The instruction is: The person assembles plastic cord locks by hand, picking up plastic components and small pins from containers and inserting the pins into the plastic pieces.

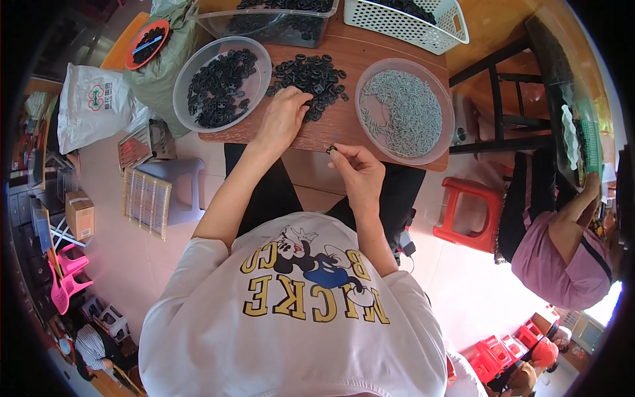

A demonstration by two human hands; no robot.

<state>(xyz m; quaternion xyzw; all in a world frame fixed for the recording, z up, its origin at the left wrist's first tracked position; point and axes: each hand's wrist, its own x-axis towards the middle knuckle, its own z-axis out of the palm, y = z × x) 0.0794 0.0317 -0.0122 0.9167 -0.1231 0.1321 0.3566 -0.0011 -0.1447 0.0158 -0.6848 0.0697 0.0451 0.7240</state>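
My left hand (283, 120) reaches over the wooden table to a loose pile of small black plastic parts (323, 78). Its fingers are curled down at the pile's near left side, and whatever lies between the tips is hidden. In front of the table edge, my right hand (359, 173) pinches one small black plastic part (331, 149) between thumb and forefinger. A round clear tub (183, 99) beside the pile on the left holds many more black parts. To the right, a round tub (450, 119) is filled with small silvery screws (407, 112).
Behind stand a clear bin (264, 33) and a white perforated basket (403, 26), both with black parts. Sacks (99, 99), one topped by an orange plate (142, 59), lean at left. A red stool (463, 215) and a person in pink (562, 258) are at right.
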